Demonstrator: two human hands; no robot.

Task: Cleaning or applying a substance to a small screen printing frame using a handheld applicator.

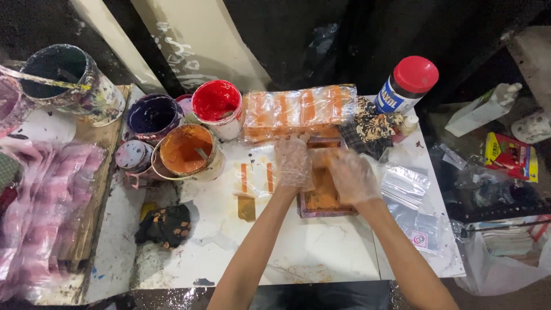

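Both gloved hands, left hand and right hand, press flat with fingers spread open on a small wooden frame smeared with orange ink mid-surface; one orange-striped clear bag lies printed beside it, a stack behind.

Both gloved hands — left, right — press on the orange-smeared frame.

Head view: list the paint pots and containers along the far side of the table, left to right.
Dark teal paint tub → purple paint pot → red paint pot → clear bag with orange stripes → red-capped bottle. The orange pot overlaps these, so it is left out.
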